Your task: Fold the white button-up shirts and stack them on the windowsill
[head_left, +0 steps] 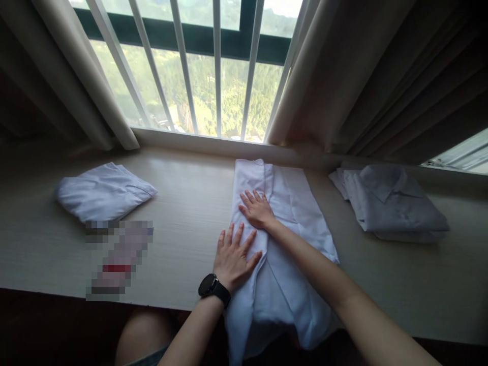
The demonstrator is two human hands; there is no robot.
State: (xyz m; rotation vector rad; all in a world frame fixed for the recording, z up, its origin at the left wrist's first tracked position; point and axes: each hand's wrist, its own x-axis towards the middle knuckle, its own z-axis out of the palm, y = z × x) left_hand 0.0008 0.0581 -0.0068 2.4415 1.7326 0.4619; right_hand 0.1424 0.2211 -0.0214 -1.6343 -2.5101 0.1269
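Note:
A white shirt [290, 208] lies partly folded on the pale ledge [183, 203], its lower end hanging over the front edge. One side is turned over into a long strip along the left. My left hand [235, 256], with a black watch [209, 286] on its wrist, presses flat on that strip, fingers spread. Farther up the same strip rests my right hand [256, 209], also flat with fingers apart. The right forearm crosses over the body of the shirt.
Left on the ledge is a folded white garment [107, 190], with a pixelated item [124, 259] in front of it. A stack of folded shirts [400, 203] sits at the right. Behind are a barred window [217, 76] and curtains [324, 76]. My knee [145, 330] shows below the front edge.

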